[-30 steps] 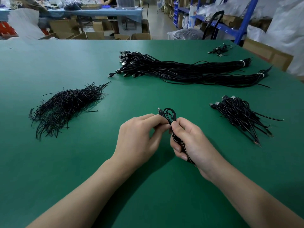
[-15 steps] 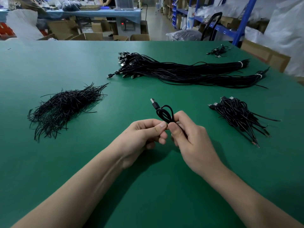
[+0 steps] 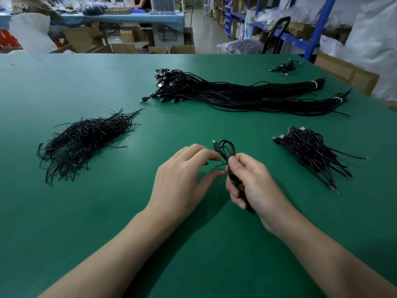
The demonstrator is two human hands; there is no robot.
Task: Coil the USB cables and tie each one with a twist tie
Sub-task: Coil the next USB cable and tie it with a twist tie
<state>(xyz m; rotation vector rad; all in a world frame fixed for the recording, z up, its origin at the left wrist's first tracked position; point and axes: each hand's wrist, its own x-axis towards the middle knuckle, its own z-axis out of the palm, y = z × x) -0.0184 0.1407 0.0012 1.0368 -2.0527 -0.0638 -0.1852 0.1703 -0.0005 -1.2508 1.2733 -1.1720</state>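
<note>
My right hand (image 3: 255, 186) grips a coiled black USB cable (image 3: 228, 149) upright above the green table (image 3: 103, 216). The cable's loop and plug stick out above my fingers. A thin black twist tie (image 3: 220, 163) is wrapped round the coil just above my thumb, and its ends point left. My left hand (image 3: 182, 175) hovers just left of the coil. Its index finger and thumb are spread on either side of the tie ends and do not pinch them. The lower part of the coil is hidden in my right palm.
A heap of loose twist ties (image 3: 86, 140) lies at the left. Two long bundles of straight USB cables (image 3: 236, 94) stretch across the back. A pile of tied coils (image 3: 311, 154) sits at the right, and a few small cables (image 3: 284, 67) at the far corner.
My left finger and thumb, which pinched at the coil beside my right fingers, have come apart and let go. My right hand now holds more of the coil in its fist.
</note>
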